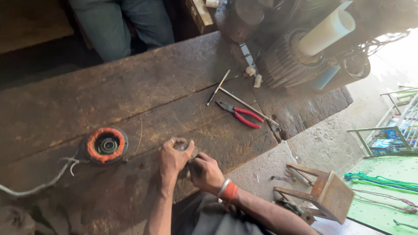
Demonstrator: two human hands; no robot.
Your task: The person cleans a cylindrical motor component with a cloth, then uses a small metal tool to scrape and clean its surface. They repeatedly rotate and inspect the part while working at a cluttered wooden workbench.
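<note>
My right hand (pixel 205 173) was the closest thing to the camera, bangles on the wrist, fingers curled around the near side of a small dark metal part (pixel 188 153) sitting at the front edge of the wooden workbench (pixel 130 91). Left hand (pixel 173 156) was wrapped over the same piece from the other side, thumb and fingers pressed onto its top, so both hands were clamped together on it with the part squeezed between them. Honestly most of the part was buried under my fingers, so I couldn't tell its exact shape, just a bit of dull grey metal poking out up top.

Just left of my hands sat a round stator with orange windings (pixel 106 145), flat on the bench, with pale wire leads (pixel 52 178) trailing off toward the left edge. Further back, well apart from the hands, were red-handled pliers (pixel 241 115) and a thin metal rod (pixel 248 105) right next to them, plus another thin stick (pixel 217 87) beside that. A big ribbed motor body (pixel 285 63) with a white tube (pixel 326 29) in it sat at the far right corner. Someone in jeans (pixel 126 24) stood across the bench, and a small wooden stool (pixel 324 193) was down on the floor to my right.
</note>
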